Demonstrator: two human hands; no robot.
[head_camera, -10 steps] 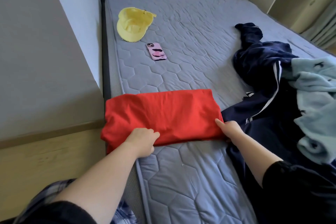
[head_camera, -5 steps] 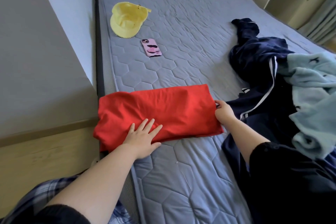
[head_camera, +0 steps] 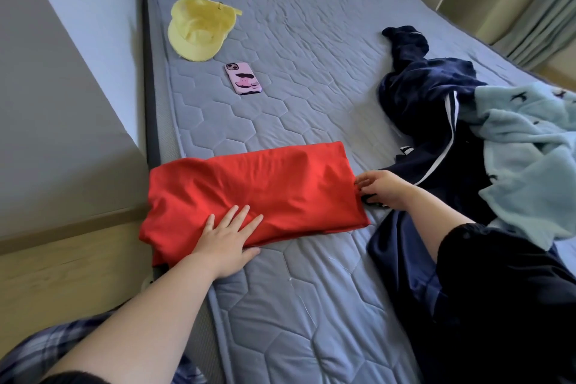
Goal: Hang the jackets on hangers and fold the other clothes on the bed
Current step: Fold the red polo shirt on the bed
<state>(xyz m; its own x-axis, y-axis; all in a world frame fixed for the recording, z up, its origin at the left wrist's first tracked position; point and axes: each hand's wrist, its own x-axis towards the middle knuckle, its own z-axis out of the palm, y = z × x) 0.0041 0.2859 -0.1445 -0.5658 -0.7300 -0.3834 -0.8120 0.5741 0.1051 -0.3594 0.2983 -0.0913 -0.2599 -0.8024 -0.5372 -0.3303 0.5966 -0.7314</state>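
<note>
Near left edge of quilted grey mattress (head_camera: 311, 97): folded red fabric garment (head_camera: 255, 193), pressed flat under straight-fingered left hand (head_camera: 229, 240), right end pinched by curled right hand (head_camera: 381, 188), just beside navy white-striped jacket (head_camera: 427, 97).

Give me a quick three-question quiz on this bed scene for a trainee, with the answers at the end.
1. Which hand lies flat on the red garment?
2. True or false: the phone lies between the yellow cap and the red garment.
3. The light blue garment partly covers: A) navy clothing, B) the yellow cap, C) the phone?
Key: 1 the left hand; 2 true; 3 A.
</note>
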